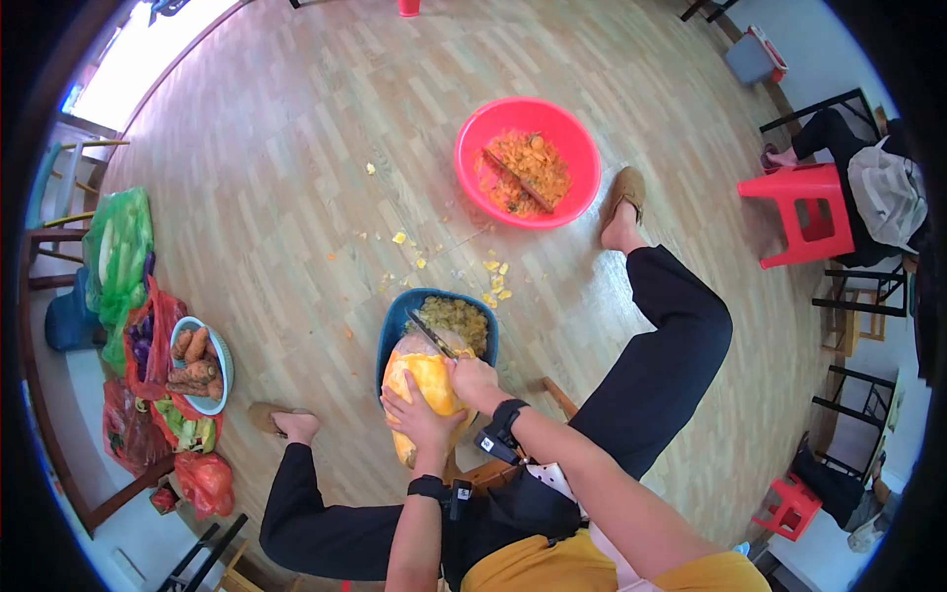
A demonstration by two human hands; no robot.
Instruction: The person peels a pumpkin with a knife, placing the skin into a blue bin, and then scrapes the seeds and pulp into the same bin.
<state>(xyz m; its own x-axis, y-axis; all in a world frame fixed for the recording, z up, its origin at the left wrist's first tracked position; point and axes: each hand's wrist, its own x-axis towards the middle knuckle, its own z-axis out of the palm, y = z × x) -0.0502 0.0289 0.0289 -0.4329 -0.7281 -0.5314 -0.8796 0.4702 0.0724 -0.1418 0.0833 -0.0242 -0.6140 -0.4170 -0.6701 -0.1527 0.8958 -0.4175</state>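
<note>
A large yellow-orange gourd-like vegetable, partly peeled, rests over the near left part of a blue basin. Against its lower side presses my left hand, the fingers wrapped round it. My right hand is closed on the handle of a knife, whose blade points up and left across the top of the vegetable. Pale green chopped pieces fill the far side of the basin. Several yellow scraps lie on the floor beyond it.
A pink basin farther off holds orange shreds and a brown stick. At left are a basket of carrots and bagged vegetables. A red stool stands at right beside a seated person. My legs flank the blue basin.
</note>
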